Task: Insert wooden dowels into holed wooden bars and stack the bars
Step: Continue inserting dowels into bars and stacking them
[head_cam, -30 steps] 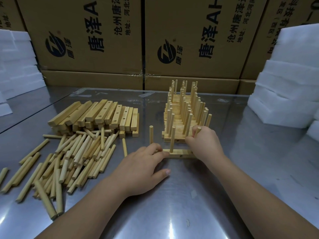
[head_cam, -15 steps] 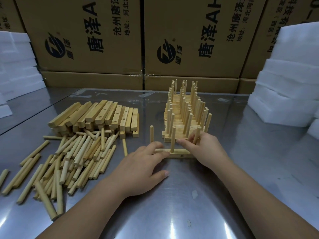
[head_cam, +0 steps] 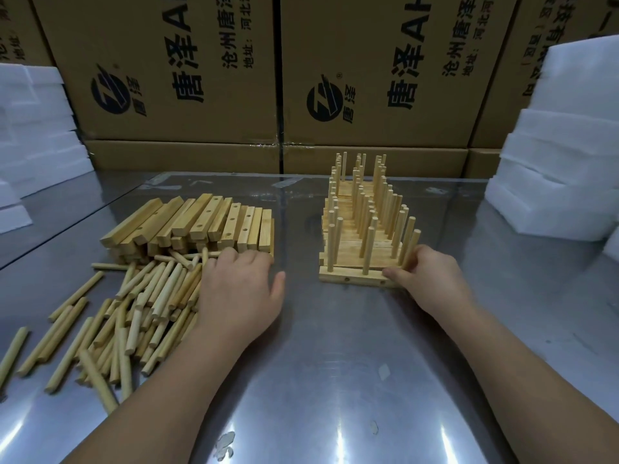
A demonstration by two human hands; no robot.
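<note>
The front wooden bar (head_cam: pixel 351 278) lies against the stack of finished bars (head_cam: pixel 360 212) and carries three upright dowels. My right hand (head_cam: pixel 427 279) grips the bar's right end, thumb on its front face and fingers by the rightmost dowel (head_cam: pixel 410 249). My left hand (head_cam: pixel 239 289) rests palm down on the near edge of the loose dowels (head_cam: pixel 140 306), thumb spread; its fingertips are hidden. Just beyond that hand sits a pile of bare holed bars (head_cam: pixel 201 222).
The work surface is a shiny metal table (head_cam: pixel 335 380). Cardboard boxes (head_cam: pixel 368 78) wall off the back edge. White foam blocks are stacked at the right (head_cam: pixel 562 162) and at the left (head_cam: pixel 37 135). A stray dowel (head_cam: pixel 13 356) lies at the far left.
The front bar with its dowels has slid back against the stack under my right hand. My left hand has let go of the bar and moved left onto the loose dowels.
</note>
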